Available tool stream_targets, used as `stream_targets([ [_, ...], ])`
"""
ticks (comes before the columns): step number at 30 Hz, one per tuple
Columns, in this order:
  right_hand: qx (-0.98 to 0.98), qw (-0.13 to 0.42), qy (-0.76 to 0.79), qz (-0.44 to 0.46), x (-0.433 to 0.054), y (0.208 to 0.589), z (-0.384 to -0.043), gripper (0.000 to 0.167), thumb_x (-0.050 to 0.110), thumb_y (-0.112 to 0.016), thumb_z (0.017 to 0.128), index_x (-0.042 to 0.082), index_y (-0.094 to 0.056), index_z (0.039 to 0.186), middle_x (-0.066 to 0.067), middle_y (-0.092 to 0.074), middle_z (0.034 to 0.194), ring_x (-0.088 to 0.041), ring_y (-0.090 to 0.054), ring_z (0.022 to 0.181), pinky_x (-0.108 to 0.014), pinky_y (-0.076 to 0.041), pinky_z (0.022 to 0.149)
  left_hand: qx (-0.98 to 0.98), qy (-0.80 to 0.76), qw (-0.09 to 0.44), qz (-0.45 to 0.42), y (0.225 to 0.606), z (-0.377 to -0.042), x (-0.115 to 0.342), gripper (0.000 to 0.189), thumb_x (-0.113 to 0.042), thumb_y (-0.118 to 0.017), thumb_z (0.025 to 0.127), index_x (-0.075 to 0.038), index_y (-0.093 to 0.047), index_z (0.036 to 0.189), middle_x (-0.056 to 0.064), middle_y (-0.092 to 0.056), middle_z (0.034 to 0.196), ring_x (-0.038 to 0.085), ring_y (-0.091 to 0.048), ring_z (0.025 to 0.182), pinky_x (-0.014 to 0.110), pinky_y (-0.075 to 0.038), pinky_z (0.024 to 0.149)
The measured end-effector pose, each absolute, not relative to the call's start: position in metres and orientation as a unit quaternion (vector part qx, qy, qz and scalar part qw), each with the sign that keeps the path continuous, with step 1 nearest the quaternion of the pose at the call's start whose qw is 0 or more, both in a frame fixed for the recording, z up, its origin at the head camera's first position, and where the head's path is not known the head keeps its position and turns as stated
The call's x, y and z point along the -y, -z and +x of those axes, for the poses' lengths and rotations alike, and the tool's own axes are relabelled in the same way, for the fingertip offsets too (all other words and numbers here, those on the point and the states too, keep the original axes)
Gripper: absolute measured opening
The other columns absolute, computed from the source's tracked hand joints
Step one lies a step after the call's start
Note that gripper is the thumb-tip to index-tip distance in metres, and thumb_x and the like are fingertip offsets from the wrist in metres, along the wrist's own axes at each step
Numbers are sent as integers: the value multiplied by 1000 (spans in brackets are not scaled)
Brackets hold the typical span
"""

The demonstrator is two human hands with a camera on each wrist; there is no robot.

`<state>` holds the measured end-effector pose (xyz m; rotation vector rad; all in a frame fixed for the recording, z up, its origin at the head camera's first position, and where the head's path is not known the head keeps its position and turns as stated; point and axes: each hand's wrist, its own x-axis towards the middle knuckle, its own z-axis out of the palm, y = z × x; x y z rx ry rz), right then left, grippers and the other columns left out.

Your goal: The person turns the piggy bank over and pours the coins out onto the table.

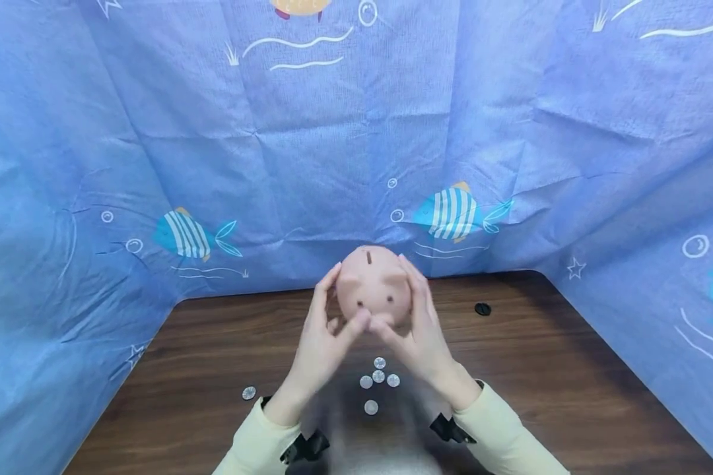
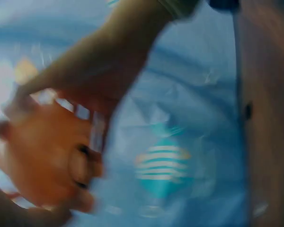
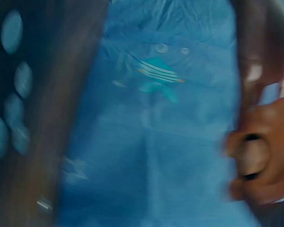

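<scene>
A pink piggy bank (image 1: 373, 285) is held up above the table between both hands, its face toward the head camera and its coin slot at the top. My left hand (image 1: 323, 333) grips its left side, thumb across the front near the snout. On the other side my right hand (image 1: 420, 333) holds it the same way, with the thumb low on the front. Blurred in the right wrist view, a dark-rimmed round hole (image 3: 253, 157) shows on the underside between the stubby feet. Silver coins (image 1: 378, 377) lie on the table below, several close together.
One more coin (image 1: 249, 393) lies apart at the left. A small black round cap (image 1: 482, 309) rests on the brown wooden table (image 1: 546, 369), toward the back right. Blue fish-print cloth (image 1: 309, 165) walls in the back and both sides.
</scene>
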<state>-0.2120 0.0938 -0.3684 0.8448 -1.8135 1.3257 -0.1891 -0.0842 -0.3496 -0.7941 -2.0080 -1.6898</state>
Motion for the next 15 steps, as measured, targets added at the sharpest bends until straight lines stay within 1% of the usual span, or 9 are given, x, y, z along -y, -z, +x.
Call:
stream_targets([
  [2, 763, 232, -554, 240, -92, 380, -221, 83, 54, -66, 94, 13, -29, 157, -17, -36, 155, -32, -51, 128, -42, -51, 99, 722, 663, 74, -186, 363, -207, 85, 72, -28, -66, 100, -15, -26, 158, 14, -41, 152, 30, -49, 131, 38, -54, 95],
  [4, 786, 133, -579, 173, -91, 390, -230, 79, 45, -66, 97, 15, -26, 158, -17, -38, 153, -32, -58, 119, -43, -56, 90, 718, 683, -8, -134, 373, -222, 88, 71, -26, -62, 102, -9, -22, 159, 19, -40, 151, 34, -49, 131, 43, -54, 96],
  [5, 790, 104, -585, 152, -90, 393, -233, 77, 42, -66, 98, 15, -26, 158, -18, -38, 153, -33, -57, 121, -44, -55, 92, 719, 682, -32, -127, 376, -226, 89, 73, -25, -61, 102, -6, -20, 159, 22, -39, 152, 36, -48, 132, 45, -52, 98],
  [6, 796, 95, -580, 144, -91, 394, -235, 76, 39, -65, 99, 12, -25, 158, -21, -38, 153, -34, -57, 121, -45, -55, 93, 723, 678, -44, -128, 378, -228, 90, 75, -25, -62, 102, -5, -18, 159, 23, -40, 151, 36, -48, 131, 46, -52, 98],
  [7, 797, 93, -580, 139, -91, 394, -234, 76, 38, -65, 99, 13, -25, 158, -21, -39, 152, -34, -58, 120, -44, -55, 92, 729, 670, -41, -133, 377, -228, 91, 78, -25, -64, 101, -6, -17, 160, 22, -40, 151, 35, -49, 131, 46, -51, 99],
  [9, 786, 124, -585, 160, -93, 384, -226, 77, 39, -66, 99, 17, -24, 159, -18, -39, 152, -32, -60, 117, -42, -56, 89, 749, 643, -3, -159, 368, -218, 93, 84, -29, -70, 97, -15, -19, 162, 12, -41, 154, 28, -49, 131, 44, -50, 101],
  [11, 764, 210, -571, 216, -96, 368, -212, 82, 46, -69, 95, 19, -26, 159, -12, -36, 156, -27, -56, 123, -37, -53, 95, 758, 610, 75, -218, 352, -202, 95, 89, -34, -76, 92, -23, -22, 162, 3, -40, 155, 21, -50, 131, 39, -49, 102],
  [13, 702, 336, -545, 310, -99, 353, -197, 89, 54, -73, 89, 12, -32, 156, -18, -35, 155, -32, -52, 128, -39, -49, 101, 738, 565, 182, -322, 336, -184, 97, 92, -35, -81, 88, -21, -26, 161, 6, -37, 157, 22, -48, 134, 39, -47, 105],
  [15, 585, 463, -516, 422, -99, 345, -188, 96, 56, -78, 83, 1, -35, 149, -28, -33, 154, -39, -45, 134, -44, -44, 107, 686, 481, 313, -448, 321, -169, 99, 91, -36, -81, 87, -11, -30, 158, 16, -33, 158, 28, -43, 139, 40, -45, 108],
])
